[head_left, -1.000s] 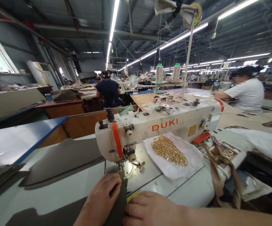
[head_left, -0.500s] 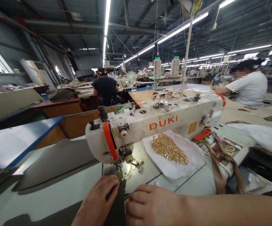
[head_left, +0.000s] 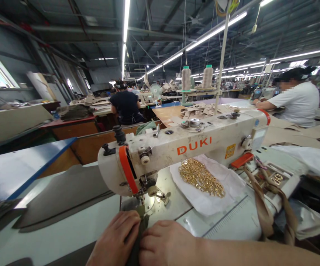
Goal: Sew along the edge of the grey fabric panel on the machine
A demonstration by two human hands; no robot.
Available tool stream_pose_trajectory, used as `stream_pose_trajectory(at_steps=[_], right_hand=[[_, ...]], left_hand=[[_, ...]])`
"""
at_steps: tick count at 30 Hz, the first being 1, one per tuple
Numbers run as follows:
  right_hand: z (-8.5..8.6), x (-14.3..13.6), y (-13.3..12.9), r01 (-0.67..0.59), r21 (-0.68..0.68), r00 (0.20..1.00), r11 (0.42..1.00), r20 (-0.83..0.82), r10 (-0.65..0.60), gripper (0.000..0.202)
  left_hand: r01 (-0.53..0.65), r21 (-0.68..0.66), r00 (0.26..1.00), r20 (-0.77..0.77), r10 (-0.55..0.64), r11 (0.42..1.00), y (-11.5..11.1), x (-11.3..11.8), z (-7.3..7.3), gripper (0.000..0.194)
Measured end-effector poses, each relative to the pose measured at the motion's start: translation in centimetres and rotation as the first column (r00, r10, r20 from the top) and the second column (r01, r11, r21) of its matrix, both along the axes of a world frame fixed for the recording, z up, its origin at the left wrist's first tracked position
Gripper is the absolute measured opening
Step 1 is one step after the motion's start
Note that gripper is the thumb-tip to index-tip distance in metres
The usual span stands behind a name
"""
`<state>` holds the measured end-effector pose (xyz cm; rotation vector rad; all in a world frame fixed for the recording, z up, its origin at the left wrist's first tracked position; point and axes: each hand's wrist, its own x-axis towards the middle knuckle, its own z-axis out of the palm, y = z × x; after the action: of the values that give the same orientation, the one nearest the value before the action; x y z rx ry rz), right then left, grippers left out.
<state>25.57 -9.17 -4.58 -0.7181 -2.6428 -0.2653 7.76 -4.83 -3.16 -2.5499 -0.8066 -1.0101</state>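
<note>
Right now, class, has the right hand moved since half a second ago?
Yes: judged against the sewing machine, the right hand has shifted left, closer to the left hand.

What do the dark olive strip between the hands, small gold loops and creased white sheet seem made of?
Strip: probably fabric, perhaps leather-like; matte, showing little sheen.
Loops: likely polished metal, given bright glints.
Sheet: paper or thin plastic, unclear; matte, with soft creases.

Strip lights (head_left: 216,31) hang below the dark roof (head_left: 173,18); the far wall (head_left: 106,69) seems grey.
</note>
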Motion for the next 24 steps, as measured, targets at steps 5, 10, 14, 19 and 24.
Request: stream_pose_trajectory(at_steps=[5, 10, 14, 19, 24], right_hand=[[-0.61, -0.12, 0.12, 0.001, -0.024, 1.0, 1.0, -0.019, -0.002, 0.018], [-0.6, -0.04, 0.05, 0.0, -0.025, 0.999, 1.0, -0.032, -0.001, 0.018], [-0.46, 0.02, -0.08, 0.002, -0.031, 1.0, 1.0, -0.021, -0.003, 0.016], [0.14, 0.18, -0.29, -0.002, -0.091, 1.0, 0.996, 0.008, 0.003, 0.016], [0.17, 0.63, -0.39, -0.014, -0.114, 1.0, 0.993, -0.015, 0.012, 0.011]], left_hand=[[0.003, 0.029, 0.999, -0.049, -0.002, 1.0, -0.07, -0.04, 0.31, 0.038], [0.01, 0.05, 0.998, -0.057, -0.007, 0.999, -0.22, -0.07, 0.4, 0.037], [-0.004, 0.059, 0.999, -0.053, 0.007, 0.998, -0.27, 0.04, 0.13, 0.035], [-0.006, 0.023, 0.999, -0.039, 0.007, 1.0, -0.42, 0.29, 0.08, 0.03], [-0.043, -0.114, 0.999, 0.0, 0.043, 0.993, -0.74, 0.46, -0.1, 0.027]])
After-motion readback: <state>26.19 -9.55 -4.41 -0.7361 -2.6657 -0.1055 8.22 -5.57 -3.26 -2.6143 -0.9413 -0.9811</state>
